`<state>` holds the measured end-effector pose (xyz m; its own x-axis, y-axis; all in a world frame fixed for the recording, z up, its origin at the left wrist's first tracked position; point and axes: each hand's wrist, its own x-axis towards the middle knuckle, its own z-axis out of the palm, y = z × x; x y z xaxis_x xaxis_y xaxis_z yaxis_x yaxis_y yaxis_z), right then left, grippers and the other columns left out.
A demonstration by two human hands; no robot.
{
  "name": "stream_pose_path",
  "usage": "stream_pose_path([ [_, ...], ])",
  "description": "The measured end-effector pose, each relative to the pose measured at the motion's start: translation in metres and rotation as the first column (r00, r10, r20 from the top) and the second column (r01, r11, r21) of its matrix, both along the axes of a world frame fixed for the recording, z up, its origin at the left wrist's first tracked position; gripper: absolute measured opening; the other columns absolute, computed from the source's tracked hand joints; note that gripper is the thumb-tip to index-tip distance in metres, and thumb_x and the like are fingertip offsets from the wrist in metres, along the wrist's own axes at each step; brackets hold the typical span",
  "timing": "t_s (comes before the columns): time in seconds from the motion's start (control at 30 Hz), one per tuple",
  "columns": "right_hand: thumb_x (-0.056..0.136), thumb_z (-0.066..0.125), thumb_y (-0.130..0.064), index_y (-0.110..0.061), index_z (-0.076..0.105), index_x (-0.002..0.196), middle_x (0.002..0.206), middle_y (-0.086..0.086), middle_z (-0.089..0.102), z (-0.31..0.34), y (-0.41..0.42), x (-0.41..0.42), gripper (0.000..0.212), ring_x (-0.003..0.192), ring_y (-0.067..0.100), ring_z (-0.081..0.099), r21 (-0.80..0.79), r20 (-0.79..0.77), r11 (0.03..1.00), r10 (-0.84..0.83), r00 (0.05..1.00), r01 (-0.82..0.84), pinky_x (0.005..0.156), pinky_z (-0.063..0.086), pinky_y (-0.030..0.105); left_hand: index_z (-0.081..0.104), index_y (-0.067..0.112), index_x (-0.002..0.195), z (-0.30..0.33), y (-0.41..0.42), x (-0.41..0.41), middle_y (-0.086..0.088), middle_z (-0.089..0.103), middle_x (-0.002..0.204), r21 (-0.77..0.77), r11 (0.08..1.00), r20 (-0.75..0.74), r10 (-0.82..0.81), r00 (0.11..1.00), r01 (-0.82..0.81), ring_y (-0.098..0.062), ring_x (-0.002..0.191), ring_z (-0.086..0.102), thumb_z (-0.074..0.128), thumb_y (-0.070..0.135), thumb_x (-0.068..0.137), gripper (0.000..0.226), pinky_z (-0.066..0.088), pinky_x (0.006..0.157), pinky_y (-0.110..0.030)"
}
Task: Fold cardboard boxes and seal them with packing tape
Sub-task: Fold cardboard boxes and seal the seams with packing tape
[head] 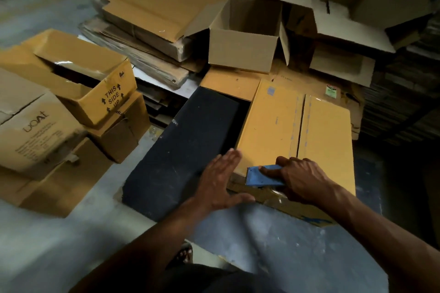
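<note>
A yellow-brown cardboard box (273, 131) lies in front of me with its two top flaps folded closed and a dark seam running down the middle. My right hand (300, 178) grips a blue tape dispenser (262, 176) at the near edge of the box, by the seam. Clear tape shines on the box's near side just below the dispenser. My left hand (221, 183) lies flat with straight fingers against the near left corner of the box.
A long black block (183, 150) lies left of the box. Open brown boxes (78, 93) stand stacked at the left, flat cardboard sheets (152, 21) at the back, and an open empty box (245, 38) behind. More open boxes (345, 7) pile at the back right.
</note>
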<state>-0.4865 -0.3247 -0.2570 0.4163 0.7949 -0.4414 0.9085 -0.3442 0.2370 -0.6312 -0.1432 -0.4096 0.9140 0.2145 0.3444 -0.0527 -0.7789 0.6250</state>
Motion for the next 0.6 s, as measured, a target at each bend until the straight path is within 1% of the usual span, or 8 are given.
stream_pose_path([
  [0.07, 0.104, 0.042, -0.057, -0.055, 0.005, 0.158, 0.123, 0.001, 0.048, -0.002, -0.003, 0.000, 0.066, 0.105, 0.027, 0.061, -0.014, 0.002, 1.000, 0.008, 1.000, -0.008, 0.072, 0.048, 0.037, 0.047, 0.005, 0.152, -0.005, 0.003, 0.017, -0.012, 0.044, 0.160, 0.277, 0.956, 0.102, -0.128, 0.987, 0.095, -0.023, 0.150, 0.039, 0.067, 0.075, 0.081, 0.102, 0.024, 0.126, -0.040],
  [0.13, 0.105, 0.041, -0.057, -0.057, -0.006, 0.156, 0.126, 0.003, 0.046, -0.003, -0.001, -0.001, 0.070, 0.106, 0.028, 0.060, -0.051, 0.013, 0.998, 0.023, 1.000, -0.023, 0.073, 0.050, 0.038, 0.051, 0.004, 0.149, -0.024, 0.013, 0.028, -0.013, 0.048, 0.157, 0.440, 0.879, 0.034, -0.219, 0.975, 0.182, -0.026, 0.147, 0.044, 0.067, 0.054, 0.093, 0.077, 0.031, 0.124, -0.044],
  [0.2, 0.105, 0.043, -0.055, -0.058, -0.014, 0.154, 0.132, 0.006, 0.044, -0.005, 0.002, -0.001, 0.076, 0.109, 0.029, 0.058, -0.101, 0.038, 0.994, 0.053, 0.998, -0.049, 0.074, 0.050, 0.039, 0.050, 0.006, 0.150, -0.042, 0.021, 0.030, -0.012, 0.047, 0.158, 0.487, 0.839, -0.002, -0.275, 0.962, 0.241, -0.027, 0.149, 0.041, 0.058, 0.028, 0.102, 0.053, 0.039, 0.119, -0.047],
  [0.27, 0.104, 0.046, -0.054, -0.059, -0.013, 0.154, 0.136, 0.009, 0.041, -0.004, 0.003, 0.001, 0.077, 0.114, 0.031, 0.056, -0.146, 0.029, 0.988, 0.059, 0.998, -0.054, 0.077, 0.050, 0.040, 0.055, 0.005, 0.146, -0.047, 0.025, 0.032, -0.011, 0.051, 0.154, 0.466, 0.852, 0.026, -0.283, 0.959, 0.238, -0.026, 0.146, 0.045, 0.041, 0.019, 0.110, 0.041, 0.046, 0.112, -0.047],
  [0.3, 0.104, 0.047, -0.053, -0.060, -0.012, 0.154, 0.136, 0.009, 0.041, -0.004, 0.004, 0.002, 0.077, 0.115, 0.031, 0.056, -0.159, 0.016, 0.986, 0.055, 0.998, -0.052, 0.079, 0.051, 0.041, 0.057, 0.005, 0.145, -0.044, 0.025, 0.033, -0.011, 0.053, 0.153, 0.463, 0.856, 0.048, -0.281, 0.958, 0.228, -0.026, 0.144, 0.047, 0.040, 0.018, 0.110, 0.041, 0.048, 0.111, -0.047],
  [0.37, 0.103, 0.050, -0.052, -0.061, -0.009, 0.153, 0.133, 0.008, 0.043, -0.004, 0.006, 0.002, 0.078, 0.114, 0.030, 0.056, -0.165, -0.010, 0.985, 0.042, 0.999, -0.043, 0.081, 0.053, 0.042, 0.056, 0.006, 0.145, -0.041, 0.026, 0.034, -0.011, 0.054, 0.152, 0.459, 0.861, 0.070, -0.281, 0.957, 0.219, -0.025, 0.143, 0.049, 0.051, 0.014, 0.104, 0.043, 0.047, 0.112, -0.045],
  [0.47, 0.102, 0.052, -0.049, -0.063, -0.004, 0.153, 0.128, 0.005, 0.046, -0.001, 0.004, 0.002, 0.077, 0.111, 0.027, 0.057, -0.166, -0.045, 0.986, -0.027, 0.999, 0.019, 0.080, 0.051, 0.041, 0.044, 0.007, 0.150, -0.043, 0.027, 0.033, -0.012, 0.052, 0.153, 0.428, 0.870, 0.095, -0.311, 0.946, 0.243, -0.026, 0.144, 0.047, 0.075, 0.007, 0.090, 0.067, 0.045, 0.114, -0.044],
  [0.6, 0.103, 0.050, -0.047, -0.065, -0.001, 0.153, 0.125, 0.002, 0.047, 0.009, -0.009, 0.004, 0.074, 0.112, 0.025, 0.059, -0.184, -0.092, 0.982, -0.067, 0.994, 0.049, 0.089, 0.051, 0.045, 0.040, 0.010, 0.152, -0.045, 0.026, 0.033, -0.010, 0.053, 0.153, 0.416, 0.861, 0.064, -0.350, 0.934, 0.294, -0.024, 0.145, 0.045, 0.083, 0.012, 0.087, 0.077, 0.047, 0.111, -0.044],
])
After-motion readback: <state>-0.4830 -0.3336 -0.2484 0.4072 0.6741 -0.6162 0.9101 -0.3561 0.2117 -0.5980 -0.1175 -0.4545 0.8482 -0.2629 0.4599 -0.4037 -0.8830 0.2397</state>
